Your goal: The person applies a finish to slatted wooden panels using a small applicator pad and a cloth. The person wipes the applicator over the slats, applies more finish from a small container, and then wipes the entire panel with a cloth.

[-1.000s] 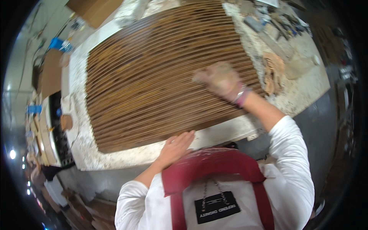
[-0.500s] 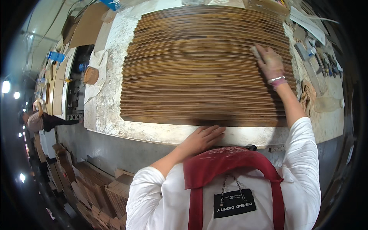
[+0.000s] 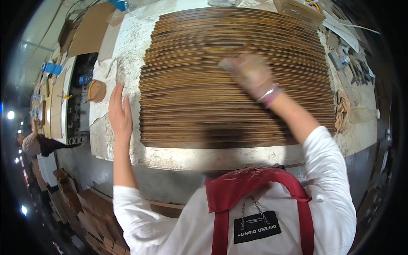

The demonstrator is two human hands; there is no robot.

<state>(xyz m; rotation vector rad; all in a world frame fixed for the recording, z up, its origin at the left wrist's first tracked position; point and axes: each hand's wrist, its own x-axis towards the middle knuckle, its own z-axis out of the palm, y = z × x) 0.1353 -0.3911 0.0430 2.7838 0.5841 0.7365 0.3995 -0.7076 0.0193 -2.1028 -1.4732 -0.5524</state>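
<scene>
Atop a white, stained worktable (image 3: pixel 106 138), I saw from my distant post a wide rectangular panel of brown, ribbed wood (image 3: pixel 187 97) lying flat, its ridges running left to right. Left of the panel, just past a strip of tabletop, stood a round tan container (image 3: pixel 96 91). A crumpled tan cloth (image 3: pixel 342 111) lay close to the panel's right edge, with a clear bottle (image 3: pixel 363 115) on its side farther out. Small hand tools (image 3: pixel 359 70) were heaped to the panel's far right. Grey floor (image 3: pixel 165 187) showed on its near side, and another person (image 3: pixel 32 144) was well away to its left.

The right hand (image 3: pixel 253 76) was over the panel's middle, its forearm slanting in from the near right, thumb and fingers pinching a small pale block (image 3: pixel 227 64). Blur kept me from telling how firmly the block met the ridges. Beside the panel's left edge was the left hand (image 3: pixel 120 111), fingers straight and close together, thumb slightly apart; I couldn't tell whether it touched the tabletop.
</scene>
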